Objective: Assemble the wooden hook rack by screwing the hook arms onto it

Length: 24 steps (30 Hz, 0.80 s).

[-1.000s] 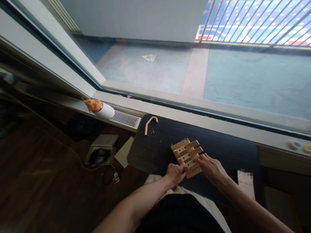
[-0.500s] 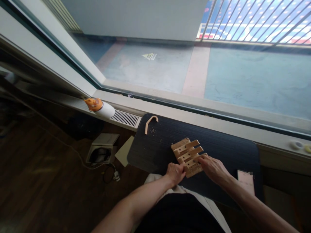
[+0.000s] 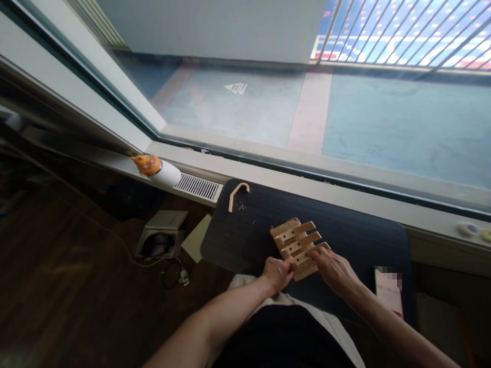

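Note:
A light wooden piece with several slats (image 3: 295,247) and small dark holes lies on a dark tabletop (image 3: 264,204), above a block of rougher brown wood (image 3: 284,228). My left hand (image 3: 278,275) is closed on the near left corner of the slatted wooden piece. Over the nearest slat my right hand (image 3: 333,265) has its fingertips pressed together, close to a hole. Anything small between those fingertips is hidden. At the table's far left lies a hooked wooden piece (image 3: 232,198), with a few tiny thin pieces (image 3: 241,207), perhaps screws, beside it.
A phone-like flat pink object (image 3: 388,291) rests at the table's right end. The window sill (image 3: 326,197) runs along the far edge. On the left vent grille (image 3: 197,187) stands a white object with an orange top (image 3: 166,174). An open box (image 3: 163,232) and a cable plug (image 3: 184,278) are on the floor.
My right hand has shifted slightly toward the near side of the slat, uncovering more of the slat's right end. The left hand and the wooden piece stay in place.

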Motion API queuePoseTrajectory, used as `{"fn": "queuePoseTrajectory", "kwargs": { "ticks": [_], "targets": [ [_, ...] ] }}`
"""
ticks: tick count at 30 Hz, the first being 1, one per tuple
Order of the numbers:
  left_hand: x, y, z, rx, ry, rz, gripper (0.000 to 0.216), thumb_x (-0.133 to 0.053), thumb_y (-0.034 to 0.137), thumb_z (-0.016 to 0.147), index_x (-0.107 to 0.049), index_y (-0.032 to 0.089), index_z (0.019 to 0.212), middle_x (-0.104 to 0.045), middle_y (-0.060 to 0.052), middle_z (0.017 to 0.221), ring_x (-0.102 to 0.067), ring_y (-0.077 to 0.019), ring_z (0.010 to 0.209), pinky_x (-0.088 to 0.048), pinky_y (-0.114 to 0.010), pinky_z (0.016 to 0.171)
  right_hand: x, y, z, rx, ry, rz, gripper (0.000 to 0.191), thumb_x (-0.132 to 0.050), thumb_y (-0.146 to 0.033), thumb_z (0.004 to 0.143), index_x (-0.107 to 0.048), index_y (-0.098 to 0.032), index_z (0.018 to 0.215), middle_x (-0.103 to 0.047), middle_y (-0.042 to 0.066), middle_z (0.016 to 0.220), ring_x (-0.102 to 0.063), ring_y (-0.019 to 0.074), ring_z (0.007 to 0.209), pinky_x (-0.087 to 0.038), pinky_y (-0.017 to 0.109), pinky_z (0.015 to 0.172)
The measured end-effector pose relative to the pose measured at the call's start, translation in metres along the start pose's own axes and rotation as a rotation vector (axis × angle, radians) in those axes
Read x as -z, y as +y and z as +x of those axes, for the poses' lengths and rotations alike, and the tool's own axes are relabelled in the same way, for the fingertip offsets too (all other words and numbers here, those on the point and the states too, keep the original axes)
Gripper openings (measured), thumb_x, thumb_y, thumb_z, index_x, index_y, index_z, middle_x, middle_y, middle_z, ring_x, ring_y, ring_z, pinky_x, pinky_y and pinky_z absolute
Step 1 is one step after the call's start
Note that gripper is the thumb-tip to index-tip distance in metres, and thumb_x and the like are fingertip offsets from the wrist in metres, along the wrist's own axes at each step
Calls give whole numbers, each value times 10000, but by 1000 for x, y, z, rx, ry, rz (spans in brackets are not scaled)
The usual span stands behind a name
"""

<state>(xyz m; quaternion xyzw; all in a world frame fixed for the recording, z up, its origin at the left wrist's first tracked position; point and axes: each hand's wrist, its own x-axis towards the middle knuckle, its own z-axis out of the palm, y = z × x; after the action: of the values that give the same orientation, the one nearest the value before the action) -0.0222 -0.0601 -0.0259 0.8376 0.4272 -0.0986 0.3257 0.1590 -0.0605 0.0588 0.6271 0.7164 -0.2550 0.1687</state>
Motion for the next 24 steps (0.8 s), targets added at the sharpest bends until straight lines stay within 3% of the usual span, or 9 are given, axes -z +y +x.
{"fn": "queuePoseTrajectory", "kwargs": {
  "ticks": [5,11,19,24],
  "targets": [
    [-1,0,0,8,-5,4,450,-563,387,827,-486,235,1244,-725,-61,857,-685,-252,783,-496,-361,750,-2,13,7,-112,-20,10,264,-390,-146,843,-646,-183,897,-693,79,885,-661,178,750,-430,251,604],
    [-1,-1,0,4,-15,5,456,-560,381,831,-482,234,1255,-723,-62,866,-682,-246,794,-486,-363,770,-5,13,9,-161,-11,5,272,-385,-215,862,-656,-188,867,-712,82,828,-677,200,743,-429,269,596],
    [-2,-1,-1,-1,-13,9,456,-563,373,830,-471,230,1253,-723,-68,868,-681,-246,800,-479,-369,783,-1,5,3,44,-10,-25,255,-403,-84,845,-634,-169,911,-676,87,944,-644,181,840,-433,256,681],
    [-2,0,-1,-2,-12,4,445,-557,384,833,-470,239,1245,-720,-64,869,-681,-251,807,-481,-374,782,1,-5,6,48,-41,-42,250,-392,-63,847,-628,-130,897,-678,127,936,-649,207,850,-437,269,671]
  ]
}}
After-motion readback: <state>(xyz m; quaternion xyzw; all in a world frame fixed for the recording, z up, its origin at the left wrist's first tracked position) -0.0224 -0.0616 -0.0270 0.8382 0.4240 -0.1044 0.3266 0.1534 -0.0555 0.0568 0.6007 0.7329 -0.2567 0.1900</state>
